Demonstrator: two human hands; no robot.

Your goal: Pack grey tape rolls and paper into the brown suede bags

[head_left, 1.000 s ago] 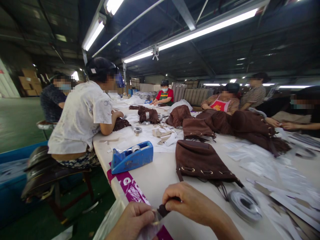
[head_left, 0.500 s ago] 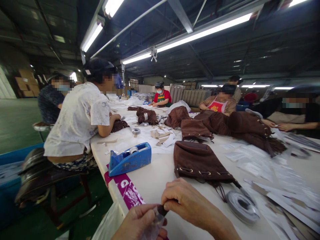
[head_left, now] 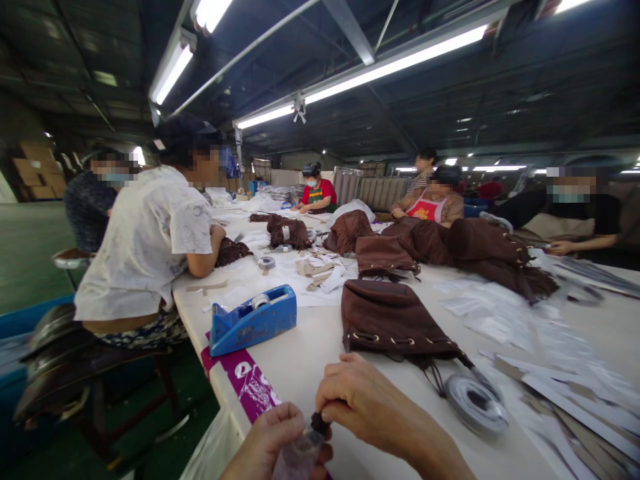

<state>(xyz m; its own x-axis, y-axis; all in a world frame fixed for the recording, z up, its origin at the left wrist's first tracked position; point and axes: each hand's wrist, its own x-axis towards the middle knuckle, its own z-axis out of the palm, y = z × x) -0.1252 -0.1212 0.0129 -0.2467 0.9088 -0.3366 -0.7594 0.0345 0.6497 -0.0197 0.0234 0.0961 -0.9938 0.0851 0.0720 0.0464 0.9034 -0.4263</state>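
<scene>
At the near edge of the table, my left hand (head_left: pixel 275 437) is closed around a small clear plastic bag (head_left: pixel 299 457). A small dark brown piece (head_left: pixel 319 425) sticks up at the top of the bag; its kind is hard to make out. My right hand (head_left: pixel 367 403) pinches this piece between thumb and curled fingers, close beside the left fingertips. Just beyond my right hand lies a brown drawstring bag (head_left: pixel 395 317) with metal eyelets, its cord trailing toward a roll of grey strap (head_left: pixel 475 403).
A blue tape dispenser (head_left: pixel 253 320) stands on a purple printed strip (head_left: pixel 250 387) at the left edge. More brown bags (head_left: pixel 387 255), clear plastic sleeves (head_left: pixel 493 317) and paper strips (head_left: pixel 565 393) cover the table. A co-worker in a white shirt (head_left: pixel 143 243) leans on it at left; several others sit beyond.
The view has swung slightly right. My hands stay together at the plastic bag, and more of the dark brown piece shows between them.
</scene>
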